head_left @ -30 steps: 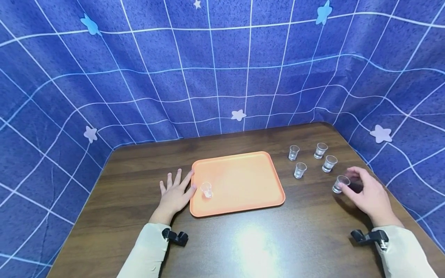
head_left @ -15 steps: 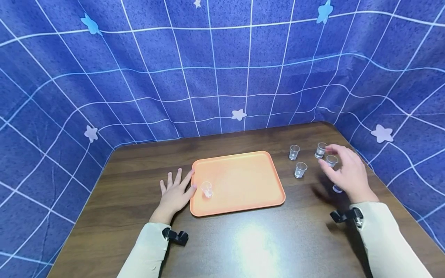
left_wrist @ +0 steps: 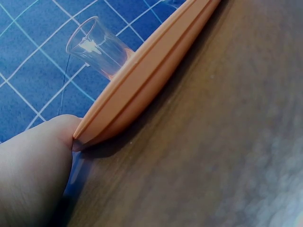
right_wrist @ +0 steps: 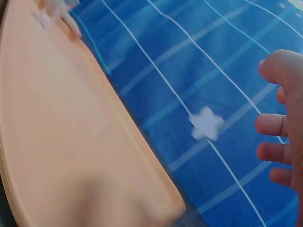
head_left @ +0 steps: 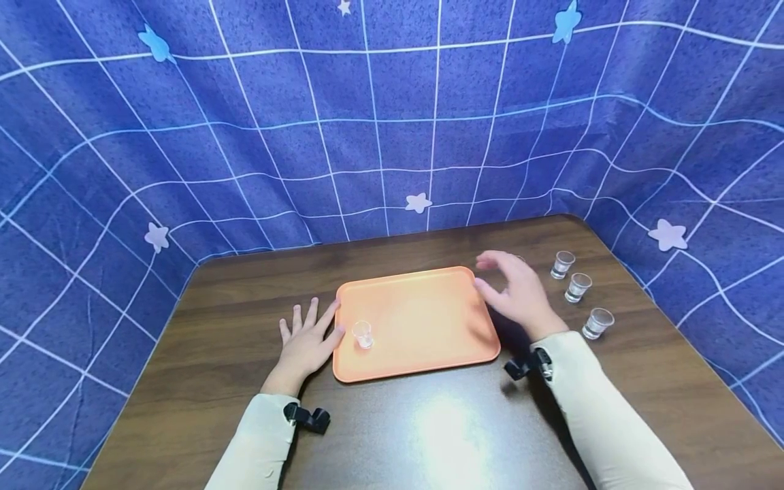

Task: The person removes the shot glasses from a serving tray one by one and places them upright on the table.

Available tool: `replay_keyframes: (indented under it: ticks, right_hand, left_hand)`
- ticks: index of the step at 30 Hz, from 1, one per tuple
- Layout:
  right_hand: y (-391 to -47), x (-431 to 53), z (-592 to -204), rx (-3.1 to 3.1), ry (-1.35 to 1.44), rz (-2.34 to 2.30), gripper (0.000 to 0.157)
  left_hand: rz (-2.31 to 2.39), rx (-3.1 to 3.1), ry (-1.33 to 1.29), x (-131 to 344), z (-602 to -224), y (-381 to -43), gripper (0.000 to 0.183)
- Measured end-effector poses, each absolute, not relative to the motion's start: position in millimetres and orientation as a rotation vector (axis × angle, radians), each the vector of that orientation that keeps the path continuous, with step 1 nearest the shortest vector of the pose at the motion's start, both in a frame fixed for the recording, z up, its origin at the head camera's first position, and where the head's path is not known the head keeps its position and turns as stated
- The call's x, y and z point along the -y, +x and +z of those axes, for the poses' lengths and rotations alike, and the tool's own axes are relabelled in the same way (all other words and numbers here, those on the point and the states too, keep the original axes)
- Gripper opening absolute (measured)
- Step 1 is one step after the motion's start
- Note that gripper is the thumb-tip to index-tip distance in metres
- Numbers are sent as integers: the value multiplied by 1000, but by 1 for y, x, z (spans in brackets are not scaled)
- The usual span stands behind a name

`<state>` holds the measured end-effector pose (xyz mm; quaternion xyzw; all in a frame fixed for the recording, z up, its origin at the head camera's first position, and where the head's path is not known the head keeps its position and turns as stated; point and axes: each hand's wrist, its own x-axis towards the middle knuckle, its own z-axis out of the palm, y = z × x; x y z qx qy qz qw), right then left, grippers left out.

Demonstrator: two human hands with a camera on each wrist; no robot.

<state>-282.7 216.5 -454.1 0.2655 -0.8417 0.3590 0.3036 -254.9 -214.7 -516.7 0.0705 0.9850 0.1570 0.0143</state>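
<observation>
A small clear shot glass stands upright near the left end of the orange tray. My left hand lies with fingers spread at the tray's left edge; in the left wrist view the thumb touches the tray's corner. Over the tray's right edge, my right hand hovers with fingers slightly bent and nothing between them, as the right wrist view also shows. Three more shot glasses, a rear one, a middle one and a front one, stand to its right. Behind the right hand only a glass rim peeks out.
The brown wooden table carries everything. A blue curtain with white lines and stars hangs around its back and sides. Each wrist wears a black strap, such as the left wrist strap.
My right hand has moved left from the front-right glass, past the other glasses, to the tray's right edge, now covering the two nearer glasses. The left hand has stayed put.
</observation>
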Motion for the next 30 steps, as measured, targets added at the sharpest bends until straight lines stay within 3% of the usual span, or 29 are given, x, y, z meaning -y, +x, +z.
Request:
replay_keyframes:
  ticks: [9,17,30]
  right_hand:
    - [-284,-142,-463,2392,821,1029,42]
    - [-274,-85,-474,2484,982,1047,53]
    - [-261,-43,-490,2688,1041,1017,65]
  left_hand:
    - [469,-3078,216,216,-521,-258,67]
    - [455,-3075,218,215,-522,-257,67]
    - [445,-3072,216,216,-523,-258,68]
